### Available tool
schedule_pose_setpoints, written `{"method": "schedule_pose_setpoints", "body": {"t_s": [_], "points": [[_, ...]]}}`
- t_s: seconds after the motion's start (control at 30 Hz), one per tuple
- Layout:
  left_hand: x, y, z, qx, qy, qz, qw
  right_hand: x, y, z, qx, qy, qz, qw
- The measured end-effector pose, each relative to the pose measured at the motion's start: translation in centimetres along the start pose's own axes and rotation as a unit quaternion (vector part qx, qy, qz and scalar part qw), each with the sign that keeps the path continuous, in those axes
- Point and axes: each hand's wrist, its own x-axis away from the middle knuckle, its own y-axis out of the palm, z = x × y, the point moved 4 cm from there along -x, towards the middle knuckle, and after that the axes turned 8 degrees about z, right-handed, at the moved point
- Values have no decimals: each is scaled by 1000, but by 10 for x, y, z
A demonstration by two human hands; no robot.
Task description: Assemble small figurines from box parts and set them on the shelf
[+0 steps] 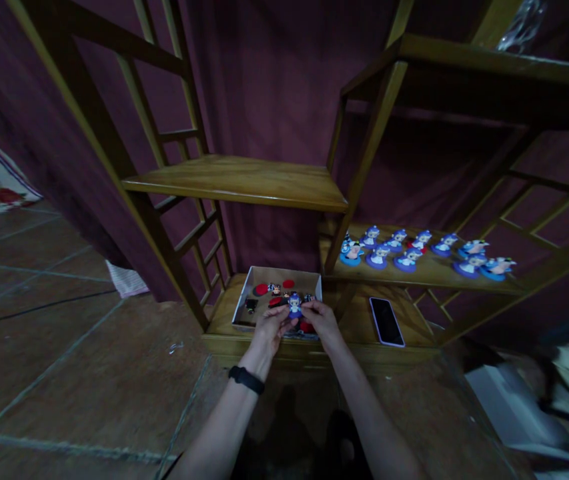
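Between my two hands, over the front of a shallow box, is a small purple-and-white figurine (294, 304) on a purple base, held upright. My left hand (273, 325) grips it from the left, fingers closed around its lower part. From the right, my right hand (318, 315) pinches its side with thumb and fingertips. The white-rimmed box (242, 293) sits on the low shelf and holds several dark figurines (276, 290) and red round bases (261, 289). My hands hide part of the box's front.
Several purple-and-white figurines (377, 256) stand on the raised right shelf (444, 281). A phone (387, 323) lies on the lower shelf to the right. A wooden shelf board (239, 180) juts out above the box. A pale box (519, 407) rests on the floor at right.
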Motion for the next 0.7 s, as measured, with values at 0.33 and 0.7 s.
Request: {"method": "schedule_pose_setpoints", "body": {"t_s": [0.33, 0.7], "points": [[-1, -1, -1, 10, -18, -30, 999, 5, 0, 0, -4, -2, 13, 1000], [1, 5, 1, -19, 36, -29, 999, -2, 3, 6, -24, -31, 8, 999]]}}
